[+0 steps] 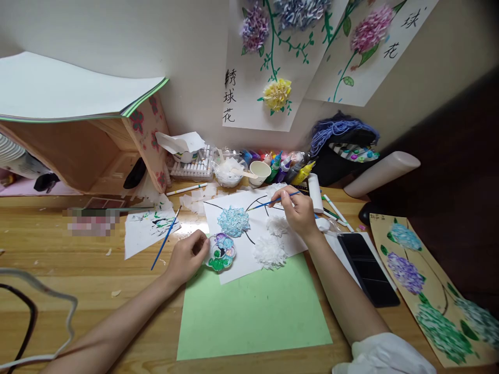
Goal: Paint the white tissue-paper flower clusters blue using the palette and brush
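Between the fingers of my right hand point(298, 210) is a thin blue paintbrush point(268, 201), its tip at the right edge of a light-blue paper flower point(233, 221). That flower sits on a white sheet point(230, 267) with dark painted stems. Two white paper flowers share the sheet; the nearer white flower point(270, 252) lies below my right hand. My left hand point(189, 255) pinches the left rim of a scalloped paint palette point(220, 252) holding green, purple and blue paint. A second blue brush point(166, 237) lies to the left of that hand.
Green paper point(255, 317) lies under the white sheet. A paper cup point(260, 173), a bowl of white scraps point(229, 171) and paint bottles point(275, 167) line the wall. To the right are a phone point(368, 269) and a finished flower picture point(432, 285). A cable point(72, 311) crosses the left corner.
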The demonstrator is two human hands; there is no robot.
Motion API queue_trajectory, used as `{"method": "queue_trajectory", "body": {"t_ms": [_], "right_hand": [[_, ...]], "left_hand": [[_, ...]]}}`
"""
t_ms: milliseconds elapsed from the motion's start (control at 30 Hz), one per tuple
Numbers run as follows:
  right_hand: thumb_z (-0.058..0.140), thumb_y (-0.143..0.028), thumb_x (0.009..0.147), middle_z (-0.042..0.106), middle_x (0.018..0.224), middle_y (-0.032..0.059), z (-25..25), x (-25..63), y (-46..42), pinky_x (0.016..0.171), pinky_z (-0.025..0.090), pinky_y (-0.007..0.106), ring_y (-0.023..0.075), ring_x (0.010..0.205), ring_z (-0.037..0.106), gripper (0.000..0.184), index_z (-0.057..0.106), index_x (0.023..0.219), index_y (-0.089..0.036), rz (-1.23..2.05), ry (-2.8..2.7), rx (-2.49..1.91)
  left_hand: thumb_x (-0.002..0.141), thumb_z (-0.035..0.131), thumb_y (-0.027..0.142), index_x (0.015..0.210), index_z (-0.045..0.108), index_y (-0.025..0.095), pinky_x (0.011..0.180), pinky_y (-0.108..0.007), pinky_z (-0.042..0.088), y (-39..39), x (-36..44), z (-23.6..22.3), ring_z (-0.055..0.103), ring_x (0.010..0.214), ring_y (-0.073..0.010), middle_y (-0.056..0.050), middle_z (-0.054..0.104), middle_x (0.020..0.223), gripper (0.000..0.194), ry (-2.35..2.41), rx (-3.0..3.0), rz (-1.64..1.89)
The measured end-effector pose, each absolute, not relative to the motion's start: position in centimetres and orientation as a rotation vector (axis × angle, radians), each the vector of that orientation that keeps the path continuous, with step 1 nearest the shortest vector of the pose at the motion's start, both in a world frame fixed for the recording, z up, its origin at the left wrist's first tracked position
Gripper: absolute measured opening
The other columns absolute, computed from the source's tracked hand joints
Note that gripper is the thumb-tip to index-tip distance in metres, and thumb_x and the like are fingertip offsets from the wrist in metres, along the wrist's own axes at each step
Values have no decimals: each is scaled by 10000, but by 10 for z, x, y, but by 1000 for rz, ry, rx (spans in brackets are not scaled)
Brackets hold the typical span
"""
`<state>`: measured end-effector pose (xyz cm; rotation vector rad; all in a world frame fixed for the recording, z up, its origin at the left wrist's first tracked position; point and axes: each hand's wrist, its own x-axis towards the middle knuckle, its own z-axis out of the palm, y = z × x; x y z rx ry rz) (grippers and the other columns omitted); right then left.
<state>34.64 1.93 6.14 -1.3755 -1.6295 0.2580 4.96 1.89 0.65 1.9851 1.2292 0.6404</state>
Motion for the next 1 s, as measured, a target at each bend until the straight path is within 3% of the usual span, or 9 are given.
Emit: {"method": "queue_trajectory", "body": {"t_ms": [1000], "right_hand": [[358, -378, 997, 683, 728, 31, 56, 348, 24, 766, 492, 350, 194, 783, 634, 410, 614, 706, -243, 246, -1711, -1382]], "left_hand": [[919, 473, 362, 725, 524, 201, 514, -236, 346, 20, 48, 4, 477, 517, -111, 33, 529, 581, 258, 1245, 2005, 621]]}}
